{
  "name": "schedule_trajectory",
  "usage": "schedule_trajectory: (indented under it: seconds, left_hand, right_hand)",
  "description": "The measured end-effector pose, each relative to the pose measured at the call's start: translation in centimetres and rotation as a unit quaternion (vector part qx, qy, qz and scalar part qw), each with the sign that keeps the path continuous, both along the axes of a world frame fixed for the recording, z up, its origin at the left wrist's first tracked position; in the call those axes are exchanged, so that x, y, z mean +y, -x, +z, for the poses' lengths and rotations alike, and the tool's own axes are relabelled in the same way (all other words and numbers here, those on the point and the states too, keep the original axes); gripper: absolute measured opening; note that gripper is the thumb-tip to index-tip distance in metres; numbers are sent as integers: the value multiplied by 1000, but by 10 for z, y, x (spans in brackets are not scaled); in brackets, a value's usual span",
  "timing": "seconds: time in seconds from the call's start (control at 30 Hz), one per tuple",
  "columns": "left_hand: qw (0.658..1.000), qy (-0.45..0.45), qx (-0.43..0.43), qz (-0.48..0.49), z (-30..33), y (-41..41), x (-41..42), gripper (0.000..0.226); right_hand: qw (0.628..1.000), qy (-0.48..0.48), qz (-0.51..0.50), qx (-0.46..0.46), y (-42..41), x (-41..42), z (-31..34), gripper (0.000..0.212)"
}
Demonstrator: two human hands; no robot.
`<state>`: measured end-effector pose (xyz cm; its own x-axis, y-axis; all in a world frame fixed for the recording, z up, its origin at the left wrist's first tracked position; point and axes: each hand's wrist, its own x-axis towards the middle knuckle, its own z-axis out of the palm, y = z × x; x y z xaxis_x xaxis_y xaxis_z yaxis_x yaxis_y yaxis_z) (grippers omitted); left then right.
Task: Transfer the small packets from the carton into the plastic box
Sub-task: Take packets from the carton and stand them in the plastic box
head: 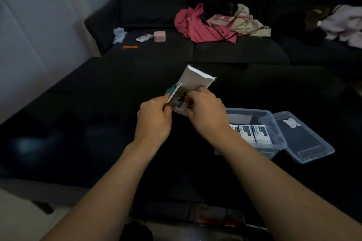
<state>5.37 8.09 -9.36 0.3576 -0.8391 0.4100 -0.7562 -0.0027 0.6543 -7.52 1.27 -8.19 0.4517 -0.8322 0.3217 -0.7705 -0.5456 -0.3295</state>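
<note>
Both hands met at carton [193, 82], held raised above dark table | left hand [154, 119] pinched flap side, steadying it | right hand [205, 115] fingers closed at opening, apparently on a packet | three white packets [252, 134] stood in clear plastic box [278, 135], right; lid [305, 141] beside.

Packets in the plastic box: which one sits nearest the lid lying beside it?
The rightmost packet of the row in the plastic box. It stands at the end toward the lid; the others sit further left, toward the right hand.
</note>
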Motion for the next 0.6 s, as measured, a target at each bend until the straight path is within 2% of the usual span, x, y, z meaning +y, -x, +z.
schedule_trajectory:
  seconds: [0.1, 0.17, 0.37, 0.6]
  left_hand:
    - [1000, -13, -4, 0, -1, 1, -1, 27]
    - [1000, -23, -2, -3, 0, 2, -2, 24]
    - [1000, -29, -6, -10, -2, 0, -3, 24]
    - [999, -49, -13, -1, -1, 1, -2, 25]
  right_hand:
    - [1000, 26, -9, 0, 2, -1, 0, 24]
    - [999, 37, -1, -1, 4, -2, 0, 31]
    - [1000, -11, 0, -8, 4, -3, -3, 41]
    - [998, -62, 24, -14, 4, -8, -10, 41]
